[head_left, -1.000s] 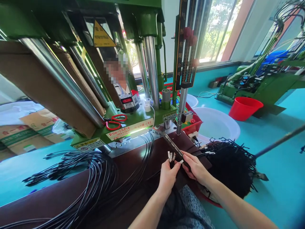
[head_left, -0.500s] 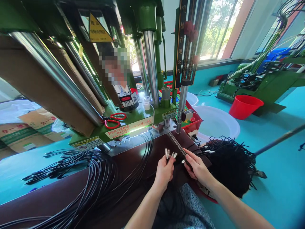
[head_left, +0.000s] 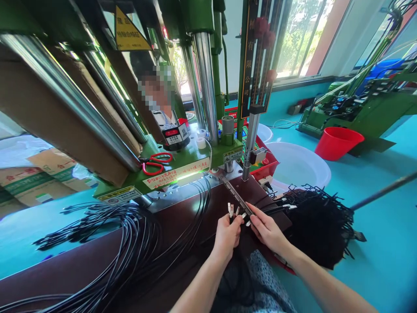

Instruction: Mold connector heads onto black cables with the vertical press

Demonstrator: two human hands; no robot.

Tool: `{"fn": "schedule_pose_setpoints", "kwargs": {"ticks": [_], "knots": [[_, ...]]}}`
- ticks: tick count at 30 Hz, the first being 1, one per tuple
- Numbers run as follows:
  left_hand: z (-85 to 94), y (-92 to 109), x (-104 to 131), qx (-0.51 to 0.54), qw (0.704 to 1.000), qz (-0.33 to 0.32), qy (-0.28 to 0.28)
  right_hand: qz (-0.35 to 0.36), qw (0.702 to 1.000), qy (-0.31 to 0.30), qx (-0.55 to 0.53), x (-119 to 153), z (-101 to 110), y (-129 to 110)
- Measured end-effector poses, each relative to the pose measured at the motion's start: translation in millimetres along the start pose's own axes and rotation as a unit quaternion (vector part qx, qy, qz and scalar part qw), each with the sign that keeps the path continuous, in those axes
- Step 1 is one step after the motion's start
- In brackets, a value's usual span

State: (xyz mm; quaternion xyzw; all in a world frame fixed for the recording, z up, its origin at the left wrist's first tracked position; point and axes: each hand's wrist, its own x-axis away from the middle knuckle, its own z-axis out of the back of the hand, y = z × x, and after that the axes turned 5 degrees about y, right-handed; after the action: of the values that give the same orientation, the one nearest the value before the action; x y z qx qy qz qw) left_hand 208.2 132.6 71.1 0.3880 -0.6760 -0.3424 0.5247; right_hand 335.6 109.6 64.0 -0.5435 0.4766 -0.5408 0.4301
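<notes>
Item 1: left hand (head_left: 227, 237). Fingers closed around a small bunch of connectors (head_left: 230, 209), pale tips standing above the thumb; overlap spoils the count. 1 further connector tip (head_left: 243, 215) shows at the end of the thumb, toward the bar. Dark leads (head_left: 239, 278) hang below this grip, beside the patterned cloth (head_left: 265, 269) of the lap.

Item 2: right hand (head_left: 266, 229). Thumb and fingers clasp the near end of a slim dark bar (head_left: 237, 197). 1 pale tip (head_left: 248, 223) shows at the fingertips; whether it is seated in the bar, I cannot tell from where I stand.

Item 3: lie of the bar. Its long axis runs from the right grip forward and leftward, slantwise, the far end near the foot of the green press (head_left: 185, 157). Of the 2 hands, the right is nearer, being on it; the left sits just beside, off the bar's left flank, its thumb-end tip close to the right fingertips. Contact there is unclear.

Item 4: surroundings. Left of the left grip, brown table (head_left: 176, 215), then a heap of black cables (head_left: 127, 234). Ahead and left, red-handled scissors (head_left: 151, 162) on the press; behind them, 1 other person (head_left: 165, 118). Right of the right grip, a black tangled pile (head_left: 319, 234); beyond, a white basin (head_left: 302, 169) and red bucket (head_left: 339, 145).
</notes>
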Motion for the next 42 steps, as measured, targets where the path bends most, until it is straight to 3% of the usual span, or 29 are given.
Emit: {"fn": "schedule_pose_setpoints", "kwargs": {"ticks": [6, 15, 19, 27, 35, 42], "knots": [[9.9, 5.2, -4.9, 0.013, 0.996, -0.085, 0.009, -0.049, 0.997, -0.027, -0.055, -0.8, 7.8, 0.9], [1.2, 9.0, -4.2, -0.005, 1.000, -0.001, 0.005, -0.054, 0.995, -0.038, -0.075, -1.6, 12.3, 4.8], [3.8, 10.7, -6.9, 0.024, 0.998, 0.040, -0.033, -0.053, 0.995, -0.040, -0.073, -1.4, 12.0, 4.4], [9.5, 8.3, -11.9, 0.087, 0.993, 0.058, -0.059, -0.047, 0.996, -0.020, -0.068, -0.3, 10.3, 3.9], [10.2, 9.7, -10.9, 0.060, 0.993, 0.074, -0.064, -0.006, 1.000, -0.025, -0.013, 0.2, 10.0, 9.5], [9.0, 8.2, -5.5, -0.001, 1.000, 0.020, 0.000, 0.085, 0.988, -0.058, 0.117, -1.8, 8.9, 17.9]]}}
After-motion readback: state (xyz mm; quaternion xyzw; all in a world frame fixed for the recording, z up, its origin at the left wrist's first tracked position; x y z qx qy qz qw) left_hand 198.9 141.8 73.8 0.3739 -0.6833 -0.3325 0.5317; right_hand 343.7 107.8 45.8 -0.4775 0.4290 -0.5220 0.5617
